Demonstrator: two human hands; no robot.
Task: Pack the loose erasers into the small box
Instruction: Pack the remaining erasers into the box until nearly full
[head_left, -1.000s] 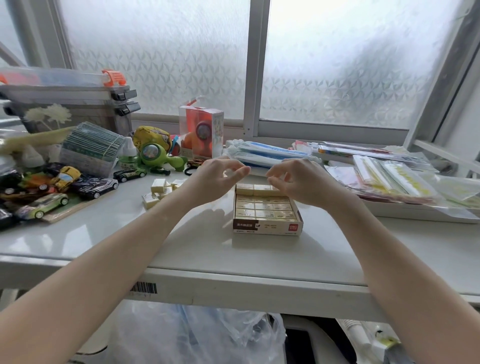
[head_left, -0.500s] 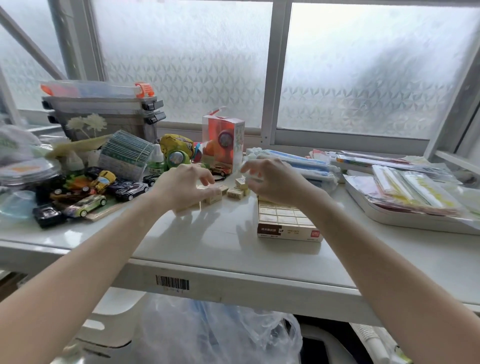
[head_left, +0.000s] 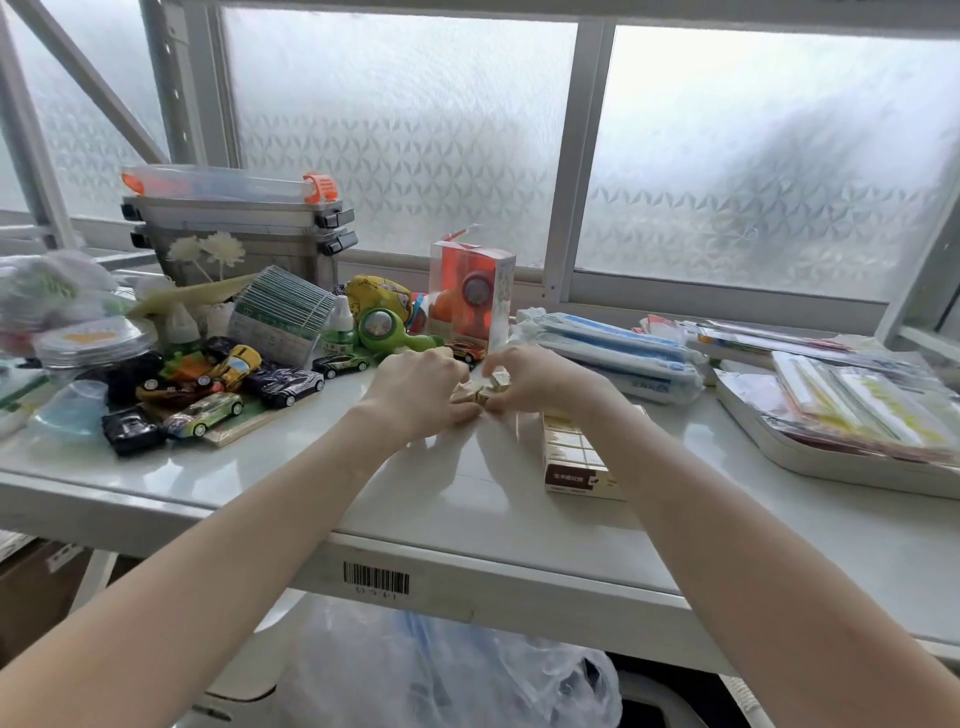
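Near the centre of the frame both hands meet over a small cluster of loose erasers (head_left: 480, 391) lying on the white table (head_left: 447, 488). The left hand (head_left: 421, 387) curls its fingers down around the left side of the cluster, and the right hand (head_left: 540, 379) pinches one eraser at the top right of it; exactly how many pieces each hand holds is hard to tell, since the fingers cover most of them. The small box (head_left: 574, 457) sits just right of centre, under the right forearm, its open top showing rows of packed erasers and its front edge toward the lower part of the frame. At centre left lie toy cars (head_left: 208, 413) on a board, and at the right edge a white tray (head_left: 810, 457) holds stationery packets.
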